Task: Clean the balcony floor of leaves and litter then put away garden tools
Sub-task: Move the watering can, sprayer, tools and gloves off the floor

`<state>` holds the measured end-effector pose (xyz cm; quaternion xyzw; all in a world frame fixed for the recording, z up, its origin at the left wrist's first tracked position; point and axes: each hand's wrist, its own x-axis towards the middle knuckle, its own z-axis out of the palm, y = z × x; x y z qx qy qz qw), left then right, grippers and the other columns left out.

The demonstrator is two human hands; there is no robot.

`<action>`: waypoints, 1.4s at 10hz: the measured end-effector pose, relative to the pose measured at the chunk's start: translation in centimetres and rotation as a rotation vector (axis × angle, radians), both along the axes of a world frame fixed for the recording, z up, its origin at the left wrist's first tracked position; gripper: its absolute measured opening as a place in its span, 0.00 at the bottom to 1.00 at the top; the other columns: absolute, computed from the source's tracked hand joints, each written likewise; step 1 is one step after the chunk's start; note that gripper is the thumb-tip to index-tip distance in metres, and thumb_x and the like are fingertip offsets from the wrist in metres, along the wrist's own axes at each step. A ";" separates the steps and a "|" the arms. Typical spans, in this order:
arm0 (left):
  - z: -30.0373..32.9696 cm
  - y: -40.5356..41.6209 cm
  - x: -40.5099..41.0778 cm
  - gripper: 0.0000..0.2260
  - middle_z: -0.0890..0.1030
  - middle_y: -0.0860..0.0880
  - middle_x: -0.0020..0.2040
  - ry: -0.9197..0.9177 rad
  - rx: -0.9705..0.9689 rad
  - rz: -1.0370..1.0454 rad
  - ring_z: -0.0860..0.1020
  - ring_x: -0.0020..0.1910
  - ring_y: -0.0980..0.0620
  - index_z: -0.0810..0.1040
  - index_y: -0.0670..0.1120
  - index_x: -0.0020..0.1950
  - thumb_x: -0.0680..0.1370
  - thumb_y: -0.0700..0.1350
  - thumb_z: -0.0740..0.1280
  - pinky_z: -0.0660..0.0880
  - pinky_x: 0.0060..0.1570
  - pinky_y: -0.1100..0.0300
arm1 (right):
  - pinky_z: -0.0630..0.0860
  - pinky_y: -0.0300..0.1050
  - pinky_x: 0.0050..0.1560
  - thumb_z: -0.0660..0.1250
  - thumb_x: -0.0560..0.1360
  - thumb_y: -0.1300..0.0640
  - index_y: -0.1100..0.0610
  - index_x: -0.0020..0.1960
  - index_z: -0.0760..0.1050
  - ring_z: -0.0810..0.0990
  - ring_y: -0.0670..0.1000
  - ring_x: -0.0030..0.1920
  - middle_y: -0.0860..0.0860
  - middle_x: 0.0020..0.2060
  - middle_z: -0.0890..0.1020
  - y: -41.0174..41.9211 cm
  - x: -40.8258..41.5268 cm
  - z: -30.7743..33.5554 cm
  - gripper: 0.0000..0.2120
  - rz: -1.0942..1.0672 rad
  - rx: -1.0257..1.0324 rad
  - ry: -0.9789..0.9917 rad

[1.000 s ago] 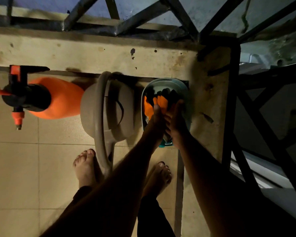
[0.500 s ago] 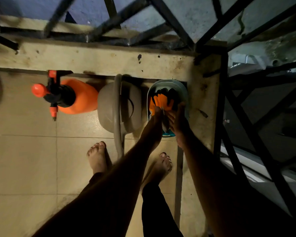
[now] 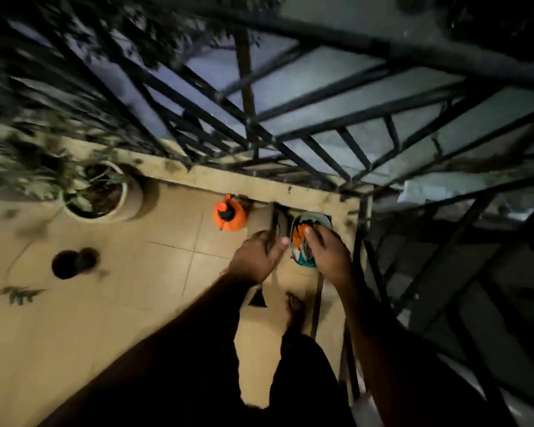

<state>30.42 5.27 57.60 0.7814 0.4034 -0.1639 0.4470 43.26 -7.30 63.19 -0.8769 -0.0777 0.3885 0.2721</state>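
Tool bucket point(image 3: 311, 217) | upright in corner | hands point(image 3: 327, 253) above, empty

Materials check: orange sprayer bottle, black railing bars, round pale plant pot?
Orange sprayer bottle: likely plastic, with a uniform saturated colour and a black moulded pump top. Black railing bars: probably painted metal, straight thin sections joined at angles. Round pale plant pot: ceramic or plastic; blur leaves it open.

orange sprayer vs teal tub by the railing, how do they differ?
The orange sprayer is closed, with a black pump head on top; the teal tub is open and filled with orange and black items. The sprayer stands untouched; the right hand is over the tub. Both stand on the floor against the ledge.
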 end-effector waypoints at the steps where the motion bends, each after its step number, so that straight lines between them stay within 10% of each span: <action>1: 8.7 0.2 -2.1 0.39 0.68 0.45 0.76 0.015 0.129 -0.125 0.68 0.73 0.44 0.67 0.48 0.77 0.75 0.73 0.50 0.67 0.70 0.50 | 0.62 0.46 0.71 0.57 0.80 0.38 0.53 0.76 0.66 0.66 0.55 0.74 0.54 0.74 0.68 0.3 -1.4 4.3 0.30 0.279 -0.041 -0.068; 4: 14.2 -3.1 -14.9 0.34 0.60 0.45 0.80 0.061 0.240 0.300 0.60 0.78 0.45 0.62 0.49 0.79 0.79 0.68 0.54 0.61 0.74 0.49 | 0.58 0.51 0.75 0.58 0.77 0.32 0.51 0.77 0.64 0.59 0.57 0.77 0.55 0.77 0.62 2.5 -8.3 8.6 0.35 0.923 -0.001 -0.146; 5: 15.4 -5.0 -20.9 0.35 0.60 0.45 0.80 0.075 0.236 0.499 0.59 0.78 0.46 0.62 0.49 0.79 0.79 0.69 0.53 0.61 0.74 0.48 | 0.64 0.52 0.71 0.46 0.63 0.16 0.50 0.73 0.69 0.67 0.58 0.72 0.55 0.73 0.69 3.6 -12.2 8.1 0.52 1.082 0.029 -0.138; 7: 16.3 -8.7 -33.0 0.37 0.61 0.46 0.79 0.088 0.222 0.859 0.60 0.78 0.47 0.62 0.49 0.79 0.77 0.71 0.50 0.61 0.74 0.47 | 0.63 0.47 0.71 0.63 0.75 0.33 0.56 0.74 0.67 0.67 0.55 0.73 0.55 0.73 0.69 5.4 -22.7 10.0 0.36 1.354 0.082 -0.084; 14: 17.3 -14.9 -75.9 0.31 0.67 0.45 0.76 0.017 0.104 1.653 0.66 0.75 0.47 0.64 0.44 0.78 0.82 0.63 0.54 0.60 0.70 0.58 | 0.74 0.56 0.66 0.66 0.76 0.37 0.52 0.68 0.73 0.74 0.51 0.65 0.52 0.66 0.75 11.9 -71.0 8.1 0.28 1.460 0.081 0.358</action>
